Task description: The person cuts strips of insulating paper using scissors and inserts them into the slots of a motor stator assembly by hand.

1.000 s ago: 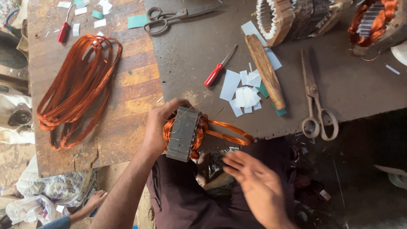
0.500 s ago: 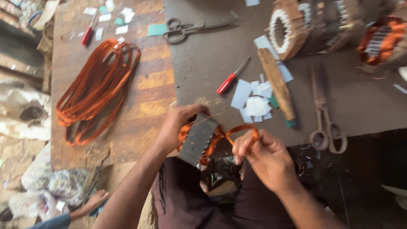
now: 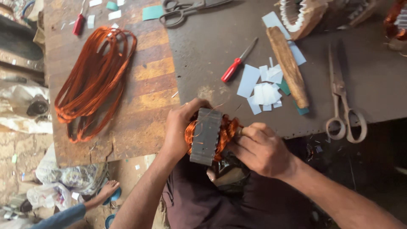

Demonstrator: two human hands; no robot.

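A small grey laminated stator core [image 3: 206, 135] with copper wire coils [image 3: 225, 131] sits at the near edge of the bench, over my lap. My left hand [image 3: 180, 127] grips its left side. My right hand [image 3: 258, 148] is closed on the copper coil at its right side, fingers pressing the wire against the core. Thin loose strands of wire stick up from the top of the core.
A large loop of copper wire [image 3: 95, 78] lies on the wooden board at left. On the dark metal sheet lie a red screwdriver [image 3: 237, 65], white paper slips [image 3: 263, 87], a wooden stick [image 3: 288, 65], scissors [image 3: 343, 106] and more scissors [image 3: 186, 8]. Bigger stators [image 3: 305, 12] stand behind.
My right hand rose from my lap to the coil's right side and closed on it. The loose coil loop that stuck out right is now pressed against the core.
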